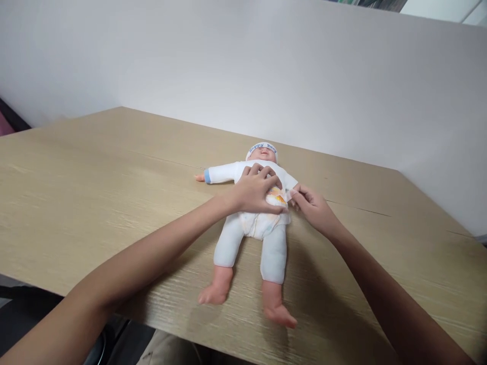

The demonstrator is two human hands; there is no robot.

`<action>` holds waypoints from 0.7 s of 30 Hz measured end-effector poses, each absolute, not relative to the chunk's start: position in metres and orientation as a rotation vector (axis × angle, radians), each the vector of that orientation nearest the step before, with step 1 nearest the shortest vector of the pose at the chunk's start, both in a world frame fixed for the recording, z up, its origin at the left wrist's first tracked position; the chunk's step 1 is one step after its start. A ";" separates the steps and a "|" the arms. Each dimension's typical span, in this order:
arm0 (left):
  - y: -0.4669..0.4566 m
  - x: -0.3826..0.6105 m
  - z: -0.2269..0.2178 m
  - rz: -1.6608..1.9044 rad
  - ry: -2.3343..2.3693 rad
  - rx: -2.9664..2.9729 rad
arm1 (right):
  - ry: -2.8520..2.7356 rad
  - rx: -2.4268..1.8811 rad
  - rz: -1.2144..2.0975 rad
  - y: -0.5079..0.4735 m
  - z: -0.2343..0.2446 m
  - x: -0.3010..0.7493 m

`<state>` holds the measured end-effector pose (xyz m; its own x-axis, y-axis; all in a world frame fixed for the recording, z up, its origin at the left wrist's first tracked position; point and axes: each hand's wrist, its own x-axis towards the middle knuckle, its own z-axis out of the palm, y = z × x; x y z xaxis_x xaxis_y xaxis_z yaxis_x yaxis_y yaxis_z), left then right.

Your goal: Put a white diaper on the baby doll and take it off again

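Observation:
A baby doll (pixel 274 253) in white clothes lies on its back, feet toward me, with a lettered white headband (pixel 262 147). Around its hips is a white diaper (pixel 258 225) with an orange print at the front. My left hand (pixel 258 190) lies spread over the doll's belly and the diaper's front, fingers apart. At the doll's side, on the right, my right hand (pixel 310 205) is closed in a pinch on the diaper's side tab (pixel 289 195). The doll's hand on that side is mostly hidden behind my fingers.
The doll lies on a wood-grain table (pixel 114 167). A pale wall (pixel 228 71) rises behind the table's far edge. Below the near edge, my lap (pixel 167 350) shows in part. Something dark and pink (pixel 9 119) is at the far left.

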<state>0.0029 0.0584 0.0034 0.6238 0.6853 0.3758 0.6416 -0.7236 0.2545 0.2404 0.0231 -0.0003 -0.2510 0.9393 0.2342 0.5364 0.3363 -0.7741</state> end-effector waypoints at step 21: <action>0.059 0.000 -0.005 0.790 1.130 2.624 | -1.988 -1.160 0.375 -0.013 -0.012 0.208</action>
